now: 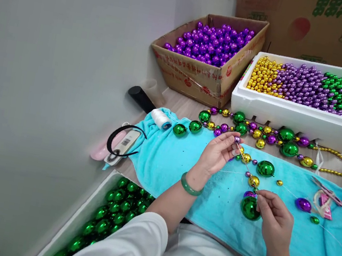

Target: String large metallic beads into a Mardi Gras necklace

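Note:
My left hand [219,153], with a green bangle on its wrist, pinches a small purple bead [237,139] on a thin needle or thread above the turquoise towel [177,164]. My right hand [274,219] is closed in a pinch on the thread just beside a large green bead [249,207], with a purple and a gold bead [253,181] strung above it. Another green bead [265,168] lies on the towel between my hands. A finished strand of green, purple and gold beads [256,132] curves along the towel's far edge.
A cardboard box of purple beads [212,42] stands at the back. Beside it is a white foam box [292,116] of gold, purple and green beads. A box of large green beads [109,214] sits near left. A thread spool [161,119], scissors [327,190] and loose beads lie around.

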### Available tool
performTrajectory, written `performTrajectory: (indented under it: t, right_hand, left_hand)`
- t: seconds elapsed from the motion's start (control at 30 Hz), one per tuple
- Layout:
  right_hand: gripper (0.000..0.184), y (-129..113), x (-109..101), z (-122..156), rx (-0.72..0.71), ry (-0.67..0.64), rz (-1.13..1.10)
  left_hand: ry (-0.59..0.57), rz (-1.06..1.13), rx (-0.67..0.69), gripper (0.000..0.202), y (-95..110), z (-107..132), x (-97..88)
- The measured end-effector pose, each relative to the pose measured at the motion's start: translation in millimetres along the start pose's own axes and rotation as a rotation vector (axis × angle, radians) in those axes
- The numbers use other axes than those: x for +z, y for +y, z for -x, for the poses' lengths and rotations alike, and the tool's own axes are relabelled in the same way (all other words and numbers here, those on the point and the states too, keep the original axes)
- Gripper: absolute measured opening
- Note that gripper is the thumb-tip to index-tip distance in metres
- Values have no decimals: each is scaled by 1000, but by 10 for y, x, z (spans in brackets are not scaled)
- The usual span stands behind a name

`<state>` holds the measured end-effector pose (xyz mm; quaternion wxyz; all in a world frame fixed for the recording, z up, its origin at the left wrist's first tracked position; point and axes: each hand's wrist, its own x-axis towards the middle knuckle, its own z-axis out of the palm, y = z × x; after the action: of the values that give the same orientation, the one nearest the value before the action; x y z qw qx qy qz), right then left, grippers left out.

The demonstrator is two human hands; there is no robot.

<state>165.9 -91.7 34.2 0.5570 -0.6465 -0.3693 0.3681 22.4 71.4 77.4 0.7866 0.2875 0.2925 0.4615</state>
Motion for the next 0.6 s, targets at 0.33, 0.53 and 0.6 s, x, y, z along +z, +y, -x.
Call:
performTrajectory:
  t: [0.33, 0.53, 0.6]
  right_hand:
    - [19, 54, -47, -70, 75, 6, -119]
    - [17, 137, -121, -117, 101, 46, -208]
    - [17, 139, -144, -120, 101, 45, -217]
  left_hand:
    - [-331, -769, 250, 47, 104, -229, -156]
    - [-434, -1900, 274, 28, -137, -695, -244]
    - [-454, -2101, 204, 29, -263, -769, -249]
